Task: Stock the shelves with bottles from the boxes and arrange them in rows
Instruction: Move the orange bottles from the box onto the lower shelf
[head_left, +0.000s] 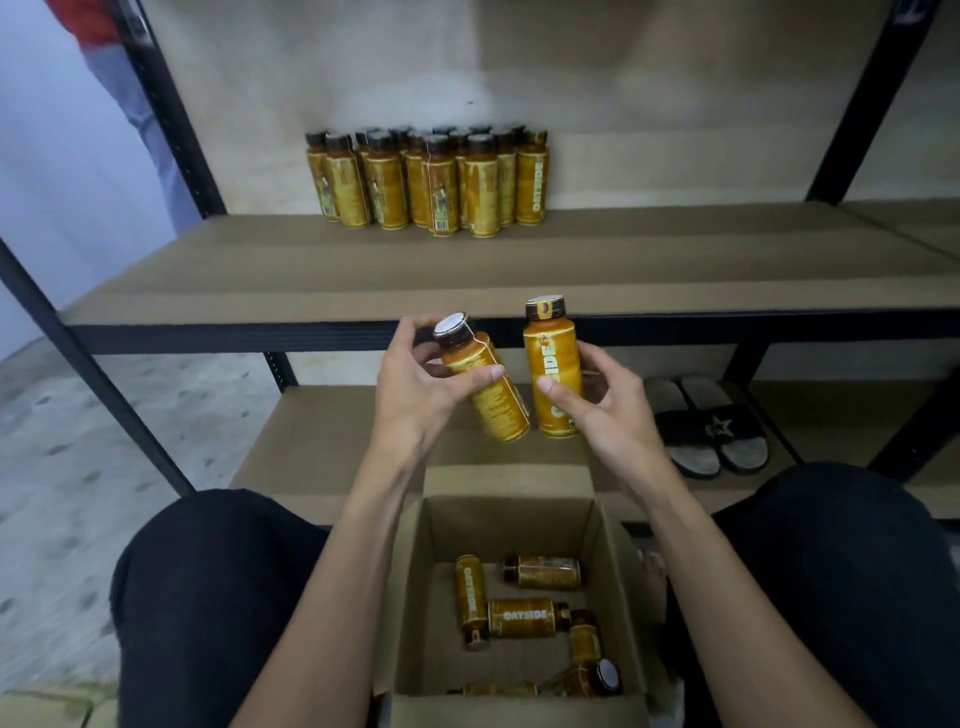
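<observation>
My left hand (421, 384) grips a yellow bottle (493, 400) tilted with its cap toward me. An upright yellow bottle (550, 364) labelled OATSIDE is held in my right hand (602, 405). Both bottles hover in front of the shelf edge, above an open cardboard box (415, 597) between my knees. Several bottles (519, 616) lie loose on the box floor. A cluster of several upright bottles (431, 182) stands in rows at the back of the middle shelf (467, 275).
A pair of black sandals (706, 421) lies on the lower shelf (311, 441) to the right. Black uprights (171, 119) frame the shelving. Someone's leg (130, 88) shows at the top left. Speckled floor spreads to the left.
</observation>
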